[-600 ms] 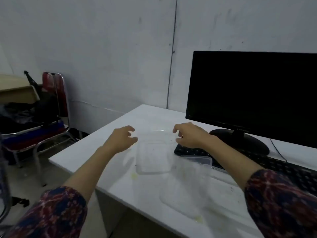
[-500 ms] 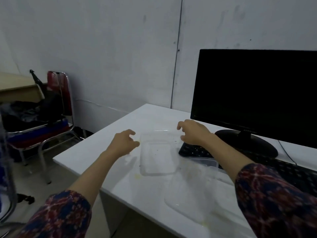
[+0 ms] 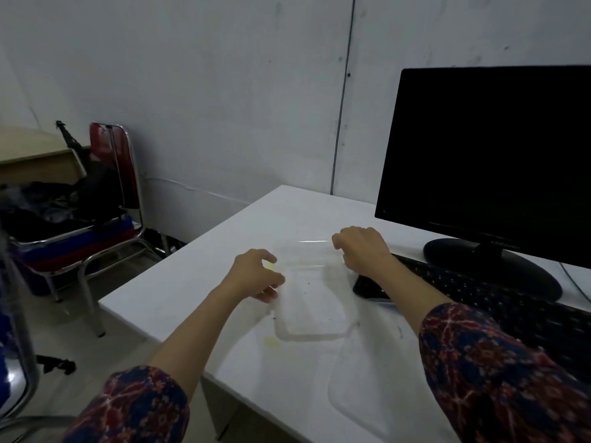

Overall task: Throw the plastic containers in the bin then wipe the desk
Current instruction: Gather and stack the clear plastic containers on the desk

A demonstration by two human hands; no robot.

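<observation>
Fingers of left hand (image 3: 256,276) and right hand (image 3: 361,251): curled at opposite rims of clear plastic container (image 3: 315,295), grasp unconfirmed. Location: white desk (image 3: 179,302), beside keyboard (image 3: 473,295). Advice: grip both rims, lift level.

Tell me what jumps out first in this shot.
The big black monitor at right fills the view, dark, with a keyboard before it on the white desk. At centre both hands, left hand and right hand, reach to either side of a clear plastic container; a second clear container lies nearer, by a yellowish smear.
</observation>
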